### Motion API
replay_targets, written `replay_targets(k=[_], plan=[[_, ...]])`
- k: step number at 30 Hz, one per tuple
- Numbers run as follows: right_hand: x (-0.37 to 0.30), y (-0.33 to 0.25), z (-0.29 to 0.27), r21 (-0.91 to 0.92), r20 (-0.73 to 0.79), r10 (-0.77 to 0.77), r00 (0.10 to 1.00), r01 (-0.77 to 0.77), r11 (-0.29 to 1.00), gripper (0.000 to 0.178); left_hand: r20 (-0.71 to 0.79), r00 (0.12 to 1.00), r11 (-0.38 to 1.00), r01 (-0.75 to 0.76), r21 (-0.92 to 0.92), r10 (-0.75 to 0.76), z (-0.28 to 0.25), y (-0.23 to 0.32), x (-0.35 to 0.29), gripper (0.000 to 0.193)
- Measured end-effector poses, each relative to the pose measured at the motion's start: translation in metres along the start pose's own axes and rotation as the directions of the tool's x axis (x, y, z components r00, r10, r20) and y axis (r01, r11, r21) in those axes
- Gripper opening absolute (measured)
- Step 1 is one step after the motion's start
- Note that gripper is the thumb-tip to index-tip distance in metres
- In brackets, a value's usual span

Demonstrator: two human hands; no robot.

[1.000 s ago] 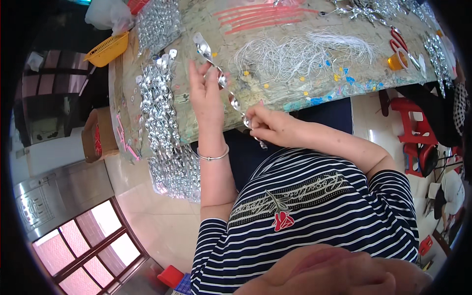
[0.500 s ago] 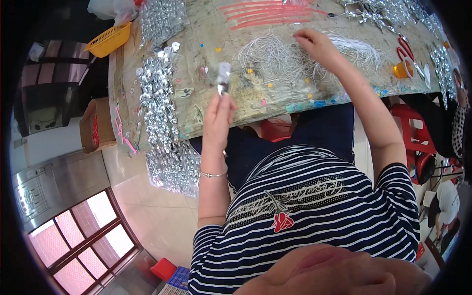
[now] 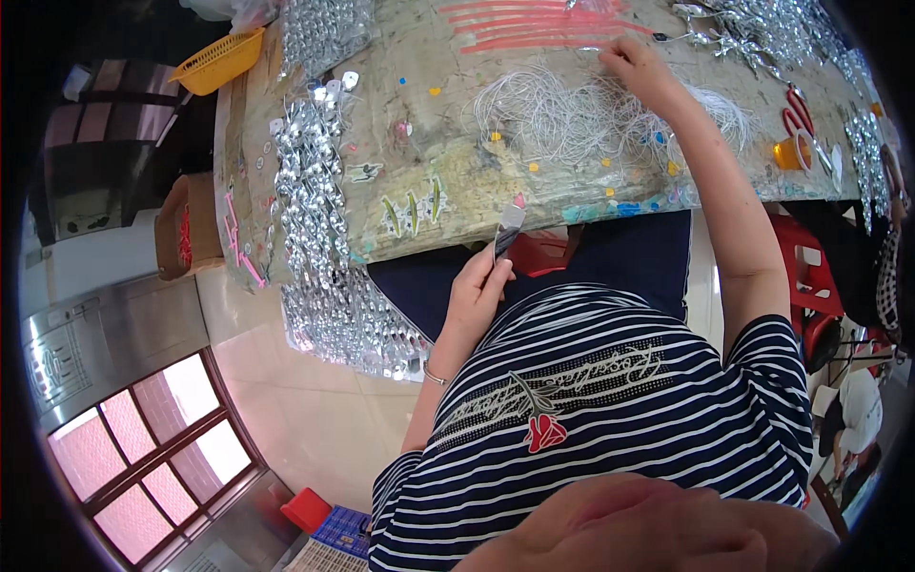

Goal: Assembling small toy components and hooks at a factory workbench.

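Close to the table's front edge, my left hand (image 3: 479, 288) grips a silver twisted foil piece (image 3: 510, 221) with a flat, shiny tab and a small pink tip pointing up. My right hand (image 3: 645, 73) reaches over the far side of a tangle of white strings (image 3: 538, 105). Its fingertips are pressed together, and I cannot make out what is between them. Just beyond those fingers lie several translucent red strips (image 3: 534, 29) in a row.
Silver twisted pieces (image 3: 310, 181) hang over the table's left edge. A yellow basket (image 3: 219, 63) stands at the far left. On the right are red-handled scissors (image 3: 799, 112) and an orange cup (image 3: 788, 153). Three green leaf-shaped stickers (image 3: 413, 212) lie near the front.
My left hand has moved right and nearer my body, still gripping the silver foil piece. My right hand has shifted slightly away, toward the red strips.
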State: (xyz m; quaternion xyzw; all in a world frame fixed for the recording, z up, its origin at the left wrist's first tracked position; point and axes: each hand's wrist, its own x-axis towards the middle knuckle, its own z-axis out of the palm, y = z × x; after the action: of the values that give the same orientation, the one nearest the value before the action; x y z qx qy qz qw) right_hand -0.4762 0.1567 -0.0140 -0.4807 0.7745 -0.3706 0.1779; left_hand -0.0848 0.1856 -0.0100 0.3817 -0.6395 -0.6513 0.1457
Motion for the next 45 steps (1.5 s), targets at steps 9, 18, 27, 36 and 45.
replay_targets(k=[9,18,27,36,45], plan=[[-0.035,-0.037,-0.040,0.398,0.094,0.057,0.994,-0.091,0.913,0.019,-0.021,0.998,0.998,-0.052,-0.042,0.051,0.003,0.004,0.007,0.022],[-0.127,-0.088,0.032,0.607,0.394,0.024,0.919,-0.280,0.744,0.022,0.028,0.999,0.977,0.044,-0.209,-0.039,0.000,0.017,0.016,0.023],[-0.151,-0.109,0.054,0.589,0.493,0.066,0.868,-0.388,0.709,0.016,-0.048,0.998,0.988,0.028,-0.154,-0.036,0.008,0.022,0.022,0.033],[-0.157,-0.125,0.044,0.498,0.319,-0.098,0.943,-0.079,0.864,0.008,-0.067,0.998,0.993,-0.016,-0.114,0.008,0.005,0.017,0.018,0.041],[-0.154,-0.135,0.039,0.299,0.162,-0.295,0.941,0.238,0.924,0.008,-0.002,0.999,0.983,0.039,-0.177,-0.040,0.007,0.016,0.018,0.046]])
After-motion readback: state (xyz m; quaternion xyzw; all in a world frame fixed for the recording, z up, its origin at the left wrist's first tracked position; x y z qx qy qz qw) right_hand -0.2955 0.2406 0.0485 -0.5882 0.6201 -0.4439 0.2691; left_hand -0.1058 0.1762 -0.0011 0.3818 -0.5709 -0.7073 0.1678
